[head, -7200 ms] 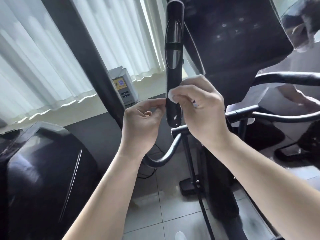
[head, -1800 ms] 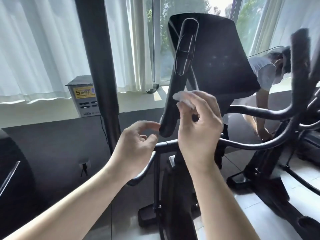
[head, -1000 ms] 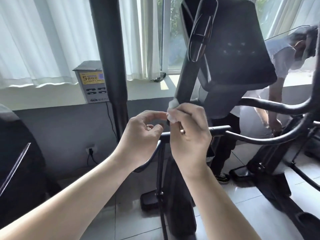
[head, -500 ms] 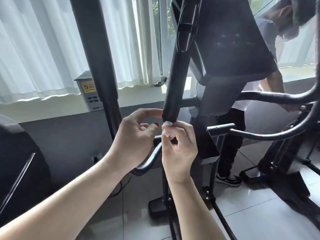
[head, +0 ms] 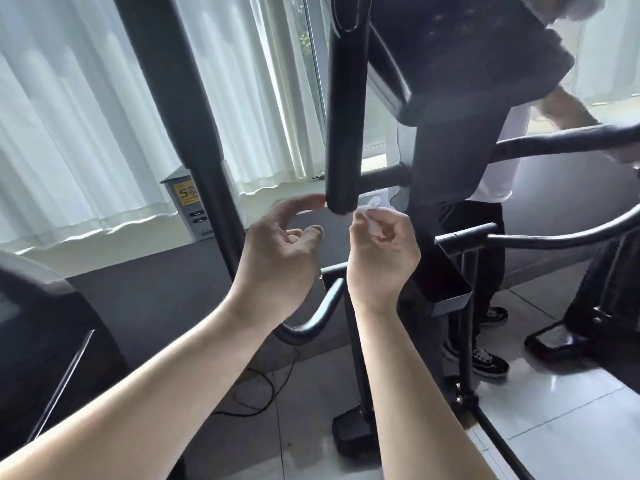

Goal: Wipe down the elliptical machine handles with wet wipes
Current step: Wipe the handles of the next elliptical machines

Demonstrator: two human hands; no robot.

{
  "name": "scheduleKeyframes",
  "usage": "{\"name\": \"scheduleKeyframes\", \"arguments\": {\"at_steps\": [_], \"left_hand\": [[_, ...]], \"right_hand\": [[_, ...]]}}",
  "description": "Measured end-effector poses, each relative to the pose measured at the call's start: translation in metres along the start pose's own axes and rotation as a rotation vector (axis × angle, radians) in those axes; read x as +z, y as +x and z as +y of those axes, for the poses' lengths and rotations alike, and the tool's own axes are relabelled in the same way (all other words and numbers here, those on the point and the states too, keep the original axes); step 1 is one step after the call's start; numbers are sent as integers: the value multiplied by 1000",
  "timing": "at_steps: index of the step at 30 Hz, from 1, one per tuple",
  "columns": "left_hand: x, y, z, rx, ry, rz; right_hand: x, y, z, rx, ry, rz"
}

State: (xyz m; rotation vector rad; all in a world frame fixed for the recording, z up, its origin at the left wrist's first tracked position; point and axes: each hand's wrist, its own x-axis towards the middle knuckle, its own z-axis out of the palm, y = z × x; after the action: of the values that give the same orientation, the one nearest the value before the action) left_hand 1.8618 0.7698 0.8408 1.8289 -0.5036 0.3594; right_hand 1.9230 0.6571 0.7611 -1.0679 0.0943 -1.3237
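**Wipe at the Foot of the Upright Handle**

In the head view, the upright handle, black and padded, hangs mid-frame with its rounded lower end free. The right hand pinches a crumpled wet wipe between thumb and fingers, just right of that lower end. Whether the wipe touches the handle cannot be told. The left hand is relaxed, its fingers loosely curled on nothing, and its forefinger tip is just left of the handle's end.

The step appears to be cleaning the bottom of the grip. It would go best with the wipe cupped round the end and twisted, a fresh damp face turned outward. The left hand could steady the handle higher up, since such an arm probably swings.

By count there are one wet wipe, two hands and one upright handle. Two long curved bars run to the right of the handle, and one short curved bar sits below it. One console is above and to the right of the handle, and one other person stands behind and to its right.
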Motion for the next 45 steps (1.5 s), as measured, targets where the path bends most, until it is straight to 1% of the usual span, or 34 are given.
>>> {"name": "scheduleKeyframes", "arguments": {"at_steps": [4, 6, 8, 11, 14, 16, 17, 20, 21, 23, 26, 28, 32, 34, 37, 39, 42, 43, 45], "left_hand": [[2, 5, -6, 41, 12, 4], [4, 8, -10, 62, 24, 9], [3, 11, -14, 99, 49, 18], [2, 12, -15, 184, 118, 42], [3, 13, -16, 201, 117, 49], [3, 13, -15, 201, 127, 56], [3, 13, -14, 198, 135, 61], [2, 13, -12, 182, 138, 66], [3, 13, -12, 178, 144, 67], [3, 13, -10, 170, 149, 63], [3, 13, -9, 163, 151, 60], [3, 12, -6, 157, 161, 55], [3, 9, -3, 140, 171, 61], [2, 10, -3, 132, 166, 58], [0, 11, -1, 114, 175, 30], [-3, 14, 2, 99, 193, 9], [-9, 19, 10, 80, 233, -39], [-11, 20, 14, 65, 241, -56], [-14, 22, 20, 23, 238, -86]], "right_hand": [[7, -10, -9, 231, 135, 23], [8, -9, -11, 278, 171, 25], [6, -10, -17, 253, 191, 29], [2, -18, -25, 152, 255, 32], [5, -23, -32, 25, 323, 25], [10, -24, -30, -44, 314, 33], [13, -24, -24, -34, 303, 48], [17, -18, -4, 152, 294, 63], [16, -18, -3, 185, 290, 59], [15, -23, -12, 160, 339, 80], [16, -29, -30, 27, 429, 107], [19, -29, -25, 30, 421, 115], [24, -16, -3, 246, 340, 131], [24, -16, -3, 298, 332, 120], [19, -25, -28, 211, 359, 118], [15, -31, -49, 86, 380, 104], [16, -31, -64, -88, 302, 42], [17, -30, -64, -105, 271, 28], [16, -29, -62, -84, 248, 17]]}}
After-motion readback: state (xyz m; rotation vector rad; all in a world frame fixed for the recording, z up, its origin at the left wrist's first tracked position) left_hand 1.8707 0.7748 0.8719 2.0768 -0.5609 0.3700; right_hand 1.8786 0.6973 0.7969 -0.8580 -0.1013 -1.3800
